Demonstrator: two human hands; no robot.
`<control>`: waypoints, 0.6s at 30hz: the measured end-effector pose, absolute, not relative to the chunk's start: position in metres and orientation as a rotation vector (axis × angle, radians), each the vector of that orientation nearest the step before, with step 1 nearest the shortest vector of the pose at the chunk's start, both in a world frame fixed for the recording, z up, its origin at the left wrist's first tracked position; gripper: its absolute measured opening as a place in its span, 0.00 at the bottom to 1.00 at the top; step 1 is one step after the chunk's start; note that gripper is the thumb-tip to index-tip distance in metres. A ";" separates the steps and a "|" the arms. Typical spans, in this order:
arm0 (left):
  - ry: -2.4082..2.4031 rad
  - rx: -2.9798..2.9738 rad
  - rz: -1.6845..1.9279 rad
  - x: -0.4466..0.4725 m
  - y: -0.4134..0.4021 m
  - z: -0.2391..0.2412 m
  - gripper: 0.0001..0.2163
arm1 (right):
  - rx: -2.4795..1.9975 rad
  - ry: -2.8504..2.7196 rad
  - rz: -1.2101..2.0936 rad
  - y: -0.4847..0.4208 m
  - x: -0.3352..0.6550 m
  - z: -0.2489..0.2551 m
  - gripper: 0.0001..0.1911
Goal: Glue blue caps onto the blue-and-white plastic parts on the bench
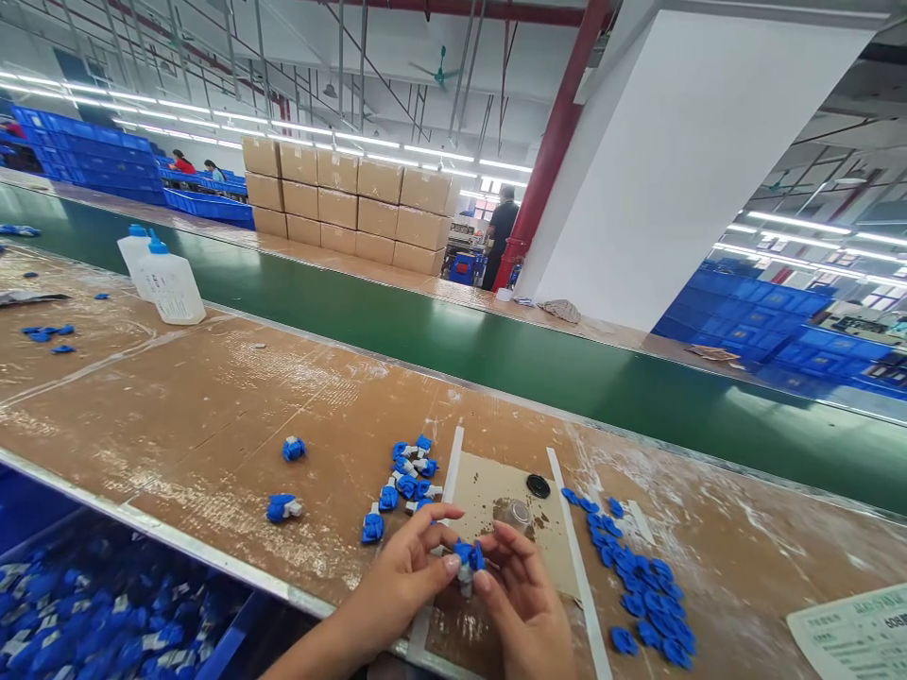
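Between my two hands, over the near table edge, is a small blue and white plastic part [468, 557]. My left hand [403, 571] pinches it between thumb and fingers from the left. From the right, my right hand [528, 600] closes its thumb and fingertips on the same part. Just beyond my fingers lies a stained cardboard sheet [476, 482], bearing a black round lid [539, 486] and a small clear cup [520, 514]. Several similar blue and white parts [407, 484] are grouped left of the sheet. Several loose blue pieces [648, 593] are heaped to its right.
A blue bin [233, 633] full of blue and white parts sits below the table edge at lower left. White bottles [170, 283] with blue caps stand by the green conveyor belt [340, 307]. Stacked cartons [340, 203] are behind it. A printed paper [854, 628] lies at right.
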State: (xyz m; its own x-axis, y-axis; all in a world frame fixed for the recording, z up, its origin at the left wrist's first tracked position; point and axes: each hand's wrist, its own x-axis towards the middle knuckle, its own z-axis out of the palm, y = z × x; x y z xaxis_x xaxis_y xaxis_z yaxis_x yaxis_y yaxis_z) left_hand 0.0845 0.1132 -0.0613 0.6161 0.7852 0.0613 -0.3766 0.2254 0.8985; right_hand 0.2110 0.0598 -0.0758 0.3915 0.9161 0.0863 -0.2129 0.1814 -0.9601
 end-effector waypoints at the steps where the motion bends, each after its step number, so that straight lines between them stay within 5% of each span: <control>1: 0.456 1.069 0.835 0.084 0.113 -0.061 0.17 | -1.122 -0.850 0.894 0.060 0.210 -0.077 0.25; 7: 0.472 1.030 0.810 0.083 0.115 -0.060 0.18 | -1.300 -1.242 0.410 0.058 0.202 -0.084 0.14; 14: 0.548 1.062 0.798 0.083 0.114 -0.055 0.18 | -1.285 -1.558 0.053 0.050 0.216 -0.084 0.18; 18: 0.727 1.318 0.947 0.069 0.111 -0.049 0.12 | -1.595 -1.552 -0.277 0.033 0.287 -0.091 0.13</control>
